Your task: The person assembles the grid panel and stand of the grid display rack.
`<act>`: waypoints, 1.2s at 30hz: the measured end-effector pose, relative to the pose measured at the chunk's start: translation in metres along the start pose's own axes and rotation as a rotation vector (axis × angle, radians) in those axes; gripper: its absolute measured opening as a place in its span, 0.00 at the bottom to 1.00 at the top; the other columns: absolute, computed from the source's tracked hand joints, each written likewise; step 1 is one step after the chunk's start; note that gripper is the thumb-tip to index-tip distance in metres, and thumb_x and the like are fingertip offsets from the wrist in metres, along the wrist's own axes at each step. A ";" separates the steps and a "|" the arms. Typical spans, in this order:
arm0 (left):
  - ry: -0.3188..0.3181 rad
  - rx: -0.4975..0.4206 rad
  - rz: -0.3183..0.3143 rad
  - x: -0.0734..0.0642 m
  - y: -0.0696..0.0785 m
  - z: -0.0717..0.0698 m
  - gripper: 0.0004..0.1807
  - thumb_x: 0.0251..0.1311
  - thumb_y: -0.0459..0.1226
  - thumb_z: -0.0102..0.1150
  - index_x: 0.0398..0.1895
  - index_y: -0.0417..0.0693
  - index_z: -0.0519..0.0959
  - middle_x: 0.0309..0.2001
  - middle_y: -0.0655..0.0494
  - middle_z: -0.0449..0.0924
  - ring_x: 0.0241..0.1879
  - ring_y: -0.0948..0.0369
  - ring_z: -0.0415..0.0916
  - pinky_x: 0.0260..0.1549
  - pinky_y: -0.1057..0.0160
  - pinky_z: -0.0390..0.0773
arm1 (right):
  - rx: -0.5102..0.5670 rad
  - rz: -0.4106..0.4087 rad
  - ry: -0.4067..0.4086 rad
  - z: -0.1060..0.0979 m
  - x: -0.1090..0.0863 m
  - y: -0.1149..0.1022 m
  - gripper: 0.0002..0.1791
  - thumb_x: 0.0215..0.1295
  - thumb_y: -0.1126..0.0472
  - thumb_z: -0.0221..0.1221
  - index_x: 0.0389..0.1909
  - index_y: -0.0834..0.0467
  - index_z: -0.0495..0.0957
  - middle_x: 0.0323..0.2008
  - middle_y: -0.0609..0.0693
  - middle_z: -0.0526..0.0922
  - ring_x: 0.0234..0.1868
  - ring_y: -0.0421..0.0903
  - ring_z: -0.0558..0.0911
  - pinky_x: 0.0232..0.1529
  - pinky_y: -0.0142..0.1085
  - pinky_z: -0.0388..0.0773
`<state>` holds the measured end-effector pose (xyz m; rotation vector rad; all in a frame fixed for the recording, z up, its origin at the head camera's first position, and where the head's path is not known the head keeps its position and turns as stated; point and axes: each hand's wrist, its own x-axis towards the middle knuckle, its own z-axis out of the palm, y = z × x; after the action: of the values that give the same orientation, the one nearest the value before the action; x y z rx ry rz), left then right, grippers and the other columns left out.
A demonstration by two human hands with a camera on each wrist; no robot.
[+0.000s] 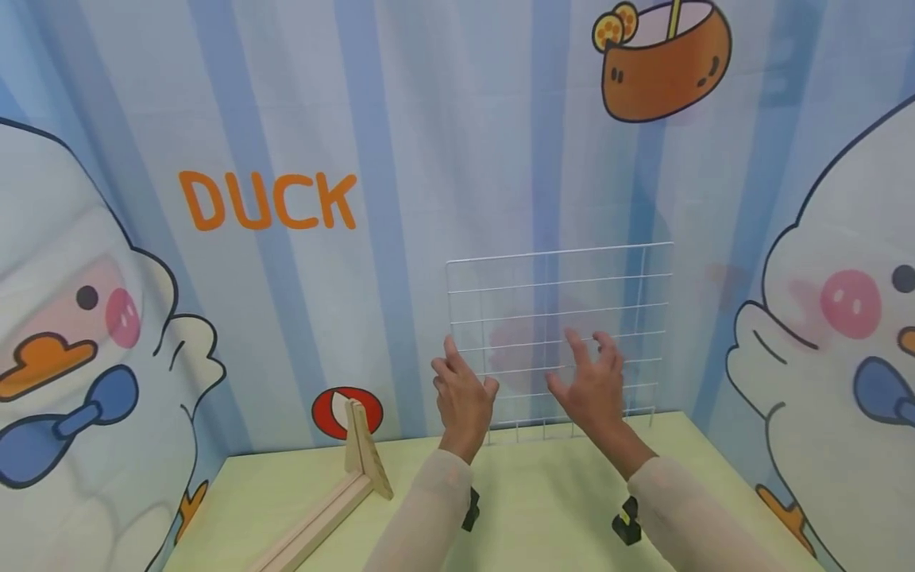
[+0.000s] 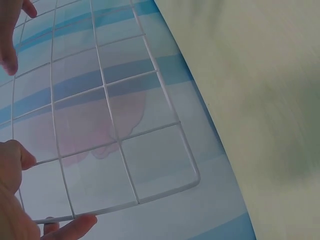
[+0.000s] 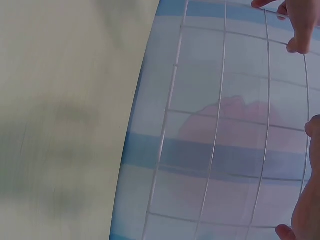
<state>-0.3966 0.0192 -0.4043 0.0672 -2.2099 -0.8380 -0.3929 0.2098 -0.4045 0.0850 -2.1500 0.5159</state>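
Note:
A white wire grid panel (image 1: 557, 318) stands upright near the back edge of the table, against the striped curtain. My left hand (image 1: 463, 401) is at its left edge, fingers loosely bent beside the outer wire and the thumb apart from them. In the left wrist view, the fingers (image 2: 80, 227) of that hand lie at the edge wire. Further right, my right hand (image 1: 595, 388) is in front of the panel's mesh, its fingers spread and bent. Its thumb (image 3: 313, 126) is close to a wire in the right wrist view; whether it touches is unclear.
A wooden stand (image 1: 360, 445) with a long rail lies on the table left of my left arm. Two small black clips (image 1: 627, 522) sit near my sleeves. The pale table (image 1: 543, 508) meets printed curtains (image 1: 472, 159) at the back and sides.

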 end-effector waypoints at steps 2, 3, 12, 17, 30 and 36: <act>-0.002 -0.002 0.003 -0.001 0.000 -0.001 0.52 0.45 0.43 0.72 0.71 0.50 0.49 0.47 0.44 0.65 0.34 0.51 0.72 0.25 0.58 0.78 | -0.009 -0.003 -0.012 0.002 -0.001 -0.003 0.42 0.47 0.49 0.71 0.65 0.46 0.65 0.63 0.63 0.60 0.60 0.63 0.63 0.44 0.58 0.73; -0.002 0.000 0.005 -0.001 0.000 -0.001 0.52 0.45 0.43 0.72 0.71 0.50 0.50 0.47 0.44 0.65 0.34 0.51 0.72 0.25 0.58 0.78 | -0.013 -0.004 -0.015 0.003 -0.002 -0.004 0.42 0.47 0.49 0.71 0.65 0.46 0.65 0.64 0.63 0.61 0.60 0.64 0.64 0.42 0.58 0.73; 0.023 0.018 0.038 0.000 -0.003 -0.002 0.53 0.43 0.42 0.73 0.70 0.48 0.49 0.45 0.44 0.65 0.31 0.53 0.70 0.23 0.60 0.77 | -0.068 0.022 -0.003 0.011 -0.003 -0.007 0.42 0.46 0.49 0.71 0.64 0.45 0.65 0.65 0.61 0.60 0.61 0.63 0.62 0.42 0.58 0.70; 0.019 0.007 0.040 0.000 -0.003 -0.003 0.53 0.45 0.42 0.72 0.70 0.48 0.49 0.45 0.44 0.65 0.32 0.52 0.70 0.23 0.59 0.77 | -0.026 -0.024 0.015 0.012 -0.004 -0.010 0.37 0.48 0.50 0.70 0.62 0.47 0.69 0.63 0.61 0.63 0.58 0.63 0.65 0.41 0.56 0.70; -0.066 -0.026 -0.009 -0.008 -0.003 -0.001 0.52 0.48 0.45 0.70 0.72 0.49 0.47 0.47 0.44 0.65 0.36 0.52 0.71 0.25 0.60 0.76 | -0.066 0.020 0.057 0.015 -0.007 -0.010 0.37 0.43 0.52 0.74 0.57 0.51 0.71 0.59 0.58 0.68 0.55 0.62 0.68 0.39 0.58 0.71; -0.100 -0.052 -0.008 -0.011 -0.003 -0.002 0.52 0.51 0.45 0.69 0.73 0.51 0.45 0.50 0.44 0.62 0.39 0.53 0.70 0.27 0.61 0.77 | -0.060 0.017 0.077 0.014 -0.007 -0.007 0.36 0.42 0.52 0.74 0.56 0.52 0.72 0.58 0.59 0.69 0.54 0.62 0.69 0.40 0.58 0.70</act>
<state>-0.3882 0.0194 -0.4123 0.0097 -2.2807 -0.9206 -0.3977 0.1973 -0.4152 0.0138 -2.0909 0.4564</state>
